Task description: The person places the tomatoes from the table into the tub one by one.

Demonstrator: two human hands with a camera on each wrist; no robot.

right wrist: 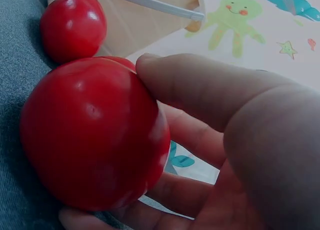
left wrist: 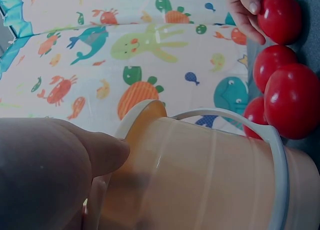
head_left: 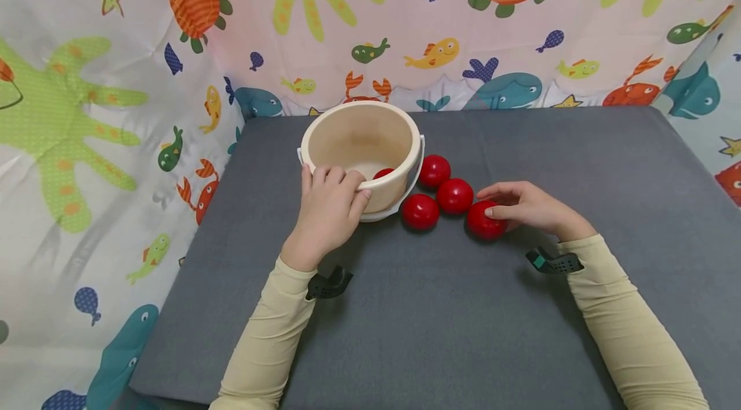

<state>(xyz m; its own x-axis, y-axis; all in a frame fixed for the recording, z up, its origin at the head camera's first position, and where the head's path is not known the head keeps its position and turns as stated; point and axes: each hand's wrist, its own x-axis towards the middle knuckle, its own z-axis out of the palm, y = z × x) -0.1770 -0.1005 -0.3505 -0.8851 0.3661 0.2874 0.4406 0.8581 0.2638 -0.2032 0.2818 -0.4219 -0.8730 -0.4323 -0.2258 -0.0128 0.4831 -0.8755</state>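
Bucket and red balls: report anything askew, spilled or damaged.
Nothing stands out. The bucket stands upright, left hand gripping its rim, one ball inside. Four red balls lie beside it; the right hand grips the nearest.

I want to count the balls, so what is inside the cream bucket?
Inside the cream bucket, one red ball shows. The near rim and the left hand gripping it hide the remaining floor.

You see a grey bench [head_left: 521, 333], and behind it hangs a sea-creature curtain [head_left: 116, 107] (turtles, fish, crabs) wrapping its left side.
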